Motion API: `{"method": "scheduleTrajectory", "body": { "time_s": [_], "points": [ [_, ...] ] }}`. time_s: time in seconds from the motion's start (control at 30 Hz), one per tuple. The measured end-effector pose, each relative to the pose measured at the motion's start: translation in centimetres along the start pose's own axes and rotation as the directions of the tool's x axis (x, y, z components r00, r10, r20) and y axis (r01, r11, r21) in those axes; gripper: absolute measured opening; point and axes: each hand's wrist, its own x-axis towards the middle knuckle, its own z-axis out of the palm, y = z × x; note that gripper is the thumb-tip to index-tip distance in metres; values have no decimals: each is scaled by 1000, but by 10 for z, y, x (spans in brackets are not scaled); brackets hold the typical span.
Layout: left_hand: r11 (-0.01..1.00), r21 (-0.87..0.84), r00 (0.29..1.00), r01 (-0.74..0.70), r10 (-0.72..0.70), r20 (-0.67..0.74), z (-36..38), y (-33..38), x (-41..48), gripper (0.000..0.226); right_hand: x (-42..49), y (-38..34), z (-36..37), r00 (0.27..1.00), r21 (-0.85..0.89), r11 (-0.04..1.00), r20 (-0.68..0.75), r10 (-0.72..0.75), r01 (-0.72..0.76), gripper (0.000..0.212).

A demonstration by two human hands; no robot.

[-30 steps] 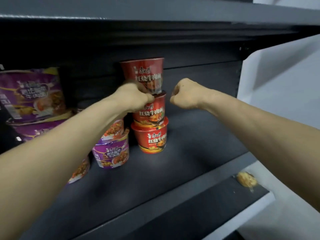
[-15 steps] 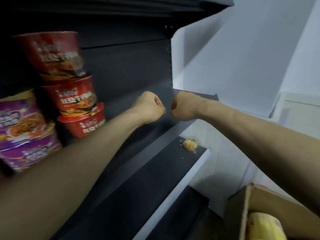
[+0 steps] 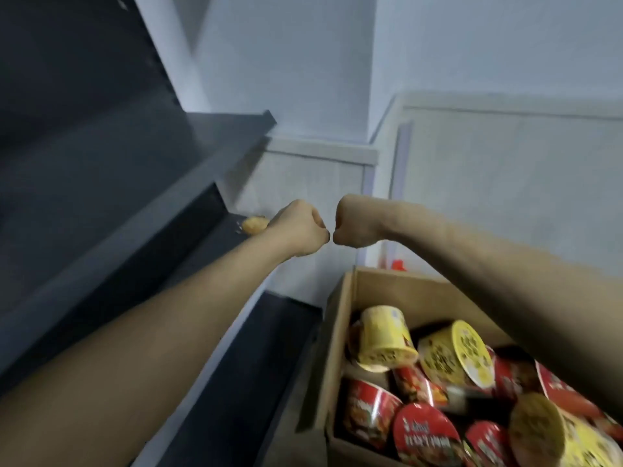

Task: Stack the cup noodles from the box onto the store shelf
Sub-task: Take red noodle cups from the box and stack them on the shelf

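Both fists clenched and empty: left hand (image 3: 301,230) and right hand (image 3: 357,224) nearly knuckle to knuckle at centre. Cups (image 3: 384,335) lie jumbled in the box (image 3: 421,298) at five o'clock, shelf (image 3: 135,203) at nine. Grab a tilted one carelessly and it may slip or dent.

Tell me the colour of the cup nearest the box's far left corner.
Yellow. The cup shows best in the head view.
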Motion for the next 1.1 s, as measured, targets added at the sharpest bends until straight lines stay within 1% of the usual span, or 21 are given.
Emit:
{"method": "scheduleTrajectory", "body": {
  "time_s": [0.17,0.23,0.33,0.43,0.5,0.57,0.6,0.7,0.77,0.87,0.97,1.03,1.1],
  "points": [
    [999,8,979,42,-43,199,92,22,6,15,-20,78,43,990,11,995,105,95,-97,25],
    [998,25,964,62,-66,259,130,28,7,15,-27,106,63,980,-7,994,162,112,-113,17],
    [994,55,938,99,-111,328,181,27,4,25,-34,145,99,955,15,984,244,168,-177,20],
    [984,88,902,154,-177,393,228,22,-3,29,-44,182,135,931,41,971,297,212,-234,23],
    [972,114,867,206,-236,439,255,14,-9,27,-51,201,161,907,49,963,351,233,-267,23],
    [963,127,827,237,-269,494,280,5,-15,11,-57,217,187,881,59,956,409,239,-287,20],
    [960,127,811,251,-280,514,291,-1,-18,8,-60,224,202,869,64,951,430,246,-301,18],
    [933,182,769,312,-360,529,322,-20,-26,13,-66,245,248,829,79,934,490,269,-349,20],
    [913,200,739,357,-406,537,339,-30,-30,17,-68,255,278,818,83,930,508,269,-358,20],
    [884,223,682,411,-461,568,358,-47,-34,25,-68,265,310,811,70,932,518,272,-357,20],
    [857,251,626,450,-504,596,371,-61,-37,30,-66,273,335,817,132,903,495,297,-408,17],
    [837,259,577,483,-526,625,378,-69,-38,34,-63,275,351,815,179,884,497,297,-431,27],
    [816,267,520,512,-542,660,382,-72,-38,45,-63,274,362,801,193,869,515,306,-456,42]
  ]
}}
